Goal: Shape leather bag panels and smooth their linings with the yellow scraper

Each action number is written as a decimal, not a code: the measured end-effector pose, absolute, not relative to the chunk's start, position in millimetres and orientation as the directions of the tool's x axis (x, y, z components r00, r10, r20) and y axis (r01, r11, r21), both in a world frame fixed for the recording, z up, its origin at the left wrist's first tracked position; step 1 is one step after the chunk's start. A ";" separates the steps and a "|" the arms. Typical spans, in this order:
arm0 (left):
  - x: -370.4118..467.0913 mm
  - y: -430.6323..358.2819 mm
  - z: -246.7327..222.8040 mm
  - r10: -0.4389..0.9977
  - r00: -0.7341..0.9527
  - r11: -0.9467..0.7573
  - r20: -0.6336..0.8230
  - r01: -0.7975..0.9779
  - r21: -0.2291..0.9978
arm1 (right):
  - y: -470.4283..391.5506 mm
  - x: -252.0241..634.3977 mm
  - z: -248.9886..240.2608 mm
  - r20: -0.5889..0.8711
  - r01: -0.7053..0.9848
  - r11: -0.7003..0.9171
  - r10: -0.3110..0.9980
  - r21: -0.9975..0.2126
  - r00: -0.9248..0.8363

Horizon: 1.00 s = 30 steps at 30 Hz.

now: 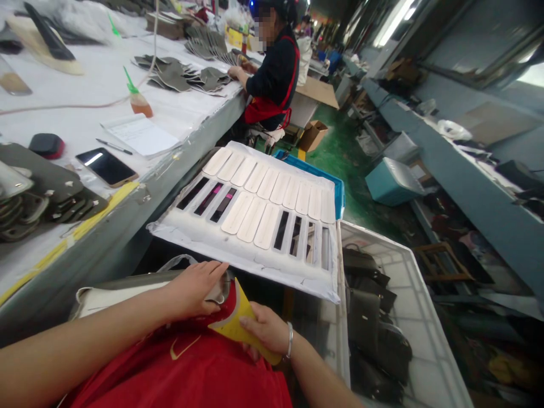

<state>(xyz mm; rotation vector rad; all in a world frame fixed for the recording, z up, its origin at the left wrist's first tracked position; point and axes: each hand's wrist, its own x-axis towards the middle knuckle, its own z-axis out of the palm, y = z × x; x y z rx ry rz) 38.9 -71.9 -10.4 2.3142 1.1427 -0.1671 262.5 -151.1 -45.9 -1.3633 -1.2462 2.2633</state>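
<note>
My right hand (266, 328) is closed on a yellow piece (236, 320) with a curved, pale-edged end. My left hand (198, 288) rests over the end of a grey-and-white item (114, 294) lying across my lap, its fingers bent over a grey edge. The yellow piece's upper tip is just right of my left hand. A red apron (191, 374) covers my lap. Beyond my hands lies a white slotted board (272, 258) with rows of pale rounded strips (250, 218); several slots show dark gaps.
A white crate (437, 323) of dark grey pieces (365, 317) stands at the right. On the left table (178, 124) are a phone (106, 166), a pen, paper and an orange bottle (139, 103). A person (274, 73) in a red apron sits beyond. Blue crate edge (340, 195) behind the board.
</note>
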 end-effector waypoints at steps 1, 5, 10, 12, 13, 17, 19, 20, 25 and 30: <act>38.0 -75.1 -11.2 0.711 0.626 -0.502 -0.320 0.771 0.392 | -149.0 261.8 -45.0 -0.607 0.217 -0.609 0.558 -0.763 -0.566; 33.6 -85.0 -17.1 0.744 0.636 -0.564 -0.204 0.762 0.318 | -135.1 256.9 -41.6 -0.571 0.224 -0.580 0.529 -0.784 -0.628; 27.9 -91.6 -22.7 0.756 0.651 -0.600 -0.074 0.733 0.320 | -115.4 247.1 -35.3 -0.593 0.312 -0.557 0.444 -0.770 -0.672; 25.5 -93.0 -22.7 0.754 0.653 -0.604 -0.067 0.730 0.320 | -110.2 243.4 -32.1 -0.589 0.317 -0.556 0.421 -0.769 -0.690; 24.3 -93.5 -22.6 0.753 0.655 -0.604 -0.072 0.730 0.319 | -108.3 241.9 -30.6 -0.585 0.313 -0.558 0.412 -0.768 -0.699; 21.3 -92.7 -23.5 0.741 0.665 -0.615 -0.094 0.728 0.302 | -104.3 237.3 -27.1 -0.605 0.331 -0.576 0.382 -0.747 -0.699; 20.5 -91.0 -24.4 0.729 0.675 -0.628 -0.115 0.726 0.282 | -103.9 234.8 -26.4 -0.624 0.341 -0.590 0.379 -0.732 -0.684; 20.2 -90.0 -24.8 0.718 0.684 -0.637 -0.130 0.721 0.273 | -104.0 233.3 -26.2 -0.632 0.341 -0.599 0.381 -0.725 -0.675; 14.8 -85.1 -27.7 0.656 0.737 -0.690 -0.160 0.672 0.270 | -106.7 225.3 -24.7 -0.651 0.309 -0.632 0.422 -0.710 -0.631; 0.6 -79.3 -29.8 0.607 0.781 -0.705 -0.149 0.616 0.352 | -115.4 217.9 -26.0 -0.666 0.259 -0.668 0.472 -0.698 -0.578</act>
